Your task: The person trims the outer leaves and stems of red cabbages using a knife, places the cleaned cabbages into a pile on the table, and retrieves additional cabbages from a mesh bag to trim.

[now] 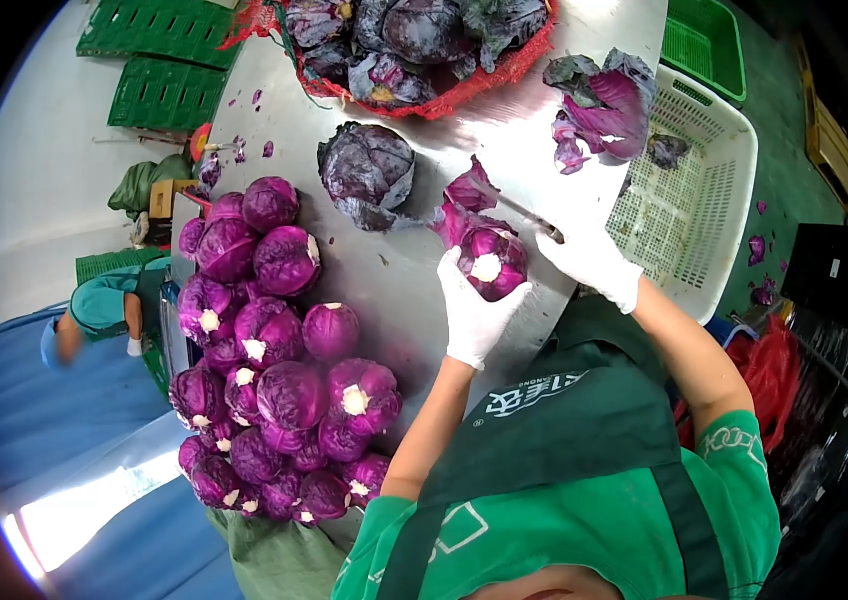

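Note:
My left hand (482,318), in a white glove, is wrapped round the near side of a red cabbage (509,262). The cabbage's pale cut stem faces up, and loose outer leaves (470,190) spread from its far side. My right hand (594,262), also gloved in white, is closed on a knife (524,212) just right of the cabbage; its thin blade points away to the upper left, apart from the cabbage. An untrimmed, dark-leaved cabbage (369,165) sits beyond my left hand on the metal table (399,290).
Several trimmed purple cabbages (289,395) are heaped at the table's left. A red mesh bag (464,100) of dark cabbages stands at the far end. Peeled leaves (609,115) lie near a white basket (739,190) on the right. Another person (109,300) bends at the left.

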A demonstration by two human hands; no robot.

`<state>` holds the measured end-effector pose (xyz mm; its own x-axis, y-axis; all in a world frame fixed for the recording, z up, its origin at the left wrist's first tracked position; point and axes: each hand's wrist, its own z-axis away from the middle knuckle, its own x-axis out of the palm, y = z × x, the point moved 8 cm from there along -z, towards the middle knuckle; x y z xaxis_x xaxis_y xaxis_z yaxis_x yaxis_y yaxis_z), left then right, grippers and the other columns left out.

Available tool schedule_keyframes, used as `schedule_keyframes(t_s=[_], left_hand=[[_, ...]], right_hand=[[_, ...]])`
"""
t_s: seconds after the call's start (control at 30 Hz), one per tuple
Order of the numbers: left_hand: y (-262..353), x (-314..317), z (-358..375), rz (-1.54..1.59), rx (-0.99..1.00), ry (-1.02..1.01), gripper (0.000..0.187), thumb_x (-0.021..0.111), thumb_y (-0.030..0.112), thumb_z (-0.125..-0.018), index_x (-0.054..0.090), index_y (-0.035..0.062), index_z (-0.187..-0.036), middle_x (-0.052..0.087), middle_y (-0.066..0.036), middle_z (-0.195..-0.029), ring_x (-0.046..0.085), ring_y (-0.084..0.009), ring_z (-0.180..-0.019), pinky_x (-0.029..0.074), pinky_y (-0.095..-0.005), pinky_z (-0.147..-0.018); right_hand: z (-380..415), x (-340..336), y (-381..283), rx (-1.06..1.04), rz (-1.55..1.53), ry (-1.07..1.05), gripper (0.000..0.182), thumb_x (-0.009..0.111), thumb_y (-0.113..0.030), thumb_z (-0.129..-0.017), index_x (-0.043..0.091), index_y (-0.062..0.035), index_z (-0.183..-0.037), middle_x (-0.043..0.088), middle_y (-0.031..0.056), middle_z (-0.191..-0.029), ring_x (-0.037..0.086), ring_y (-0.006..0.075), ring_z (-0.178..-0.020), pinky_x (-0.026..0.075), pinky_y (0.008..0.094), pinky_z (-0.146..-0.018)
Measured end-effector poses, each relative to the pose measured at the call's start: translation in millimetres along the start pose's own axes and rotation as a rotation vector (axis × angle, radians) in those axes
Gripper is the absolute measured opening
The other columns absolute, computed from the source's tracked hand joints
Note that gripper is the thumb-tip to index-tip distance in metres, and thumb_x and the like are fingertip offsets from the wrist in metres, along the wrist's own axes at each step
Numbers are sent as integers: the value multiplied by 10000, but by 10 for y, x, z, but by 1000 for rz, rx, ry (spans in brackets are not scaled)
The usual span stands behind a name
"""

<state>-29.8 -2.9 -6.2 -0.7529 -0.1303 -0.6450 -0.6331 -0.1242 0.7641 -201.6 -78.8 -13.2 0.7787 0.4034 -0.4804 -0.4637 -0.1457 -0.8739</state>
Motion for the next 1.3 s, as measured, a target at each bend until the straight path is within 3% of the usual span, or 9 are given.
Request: schedule_keyframes(t_s=[0.33,0.57,0.73,0.8,0.9,0.93,1.03,1.13,1.3], left_hand=[[-18,-3,-101,198,-46,-112,967,899,235,-633,310,-54,-1343,416,-202,-1275,465,-291,-1211,388,-389,-1063],[-4,12,-61,157,-24,-71,964,901,247,-646,300,-38,-1344,438,-199,-1258,487,-280,-1188,408,-387,-1045],[-194,-99,-1,223,-171,-29,990,919,263,-646,277,-21,-1344,425,-203,-1292,483,-268,-1198,424,-381,-1032],[-225,-124,51,214,-173,-37,997,920,261,-650,271,-14,-1356,423,-202,-1303,479,-266,-1207,421,-380,-1035],[-191,-124,88,267,-154,-54,995,916,249,-661,266,-2,-1371,419,-196,-1316,473,-265,-1218,413,-379,-1046],[-181,-115,104,249,-125,-68,1002,912,240,-664,257,3,-1383,419,-190,-1321,470,-266,-1224,409,-379,-1052],[-117,-104,155,269,-68,-81,1010,907,220,-667,246,10,-1401,420,-183,-1326,466,-265,-1234,403,-378,-1061],[-46,-118,177,312,-37,-73,1003,899,191,-671,250,13,-1414,421,-183,-1329,466,-260,-1242,406,-378,-1061],[-99,-37,175,210,45,-21,991,899,171,-662,275,2,-1414,420,-182,-1341,470,-275,-1240,385,-388,-1078]], right_hand=[[-158,311,-327,-288,-111,-293,325,637,-249,-875,621,-67,-1144,590,122,-955,602,276,-864,493,393,-762],[11,271,-231,-186,248,-53,314,525,-117,-822,558,-42,-1126,619,186,-925,625,377,-836,504,484,-784],[-4,-67,547,-36,188,308,294,545,-62,-801,655,-24,-1071,631,192,-874,599,366,-802,494,416,-747],[0,-167,397,-90,207,402,303,603,-141,-850,659,-36,-1129,632,146,-821,602,286,-758,495,369,-719],[-109,58,50,-5,-45,94,402,714,-344,-857,674,-32,-1107,628,38,-795,568,119,-715,471,284,-647],[-126,152,-83,-3,-65,16,520,683,-469,-855,661,6,-1065,653,158,-874,628,292,-809,497,386,-764],[-152,409,-137,30,76,-147,603,604,-549,-882,593,-7,-1147,636,211,-960,619,372,-899,481,420,-808],[-166,360,-234,84,4,-355,559,592,-522,-899,584,-4,-1110,630,229,-977,618,378,-922,480,432,-804],[-93,361,-208,-161,214,-164,268,539,-282,-916,576,-21,-963,612,200,-810,614,365,-780,477,475,-722]])
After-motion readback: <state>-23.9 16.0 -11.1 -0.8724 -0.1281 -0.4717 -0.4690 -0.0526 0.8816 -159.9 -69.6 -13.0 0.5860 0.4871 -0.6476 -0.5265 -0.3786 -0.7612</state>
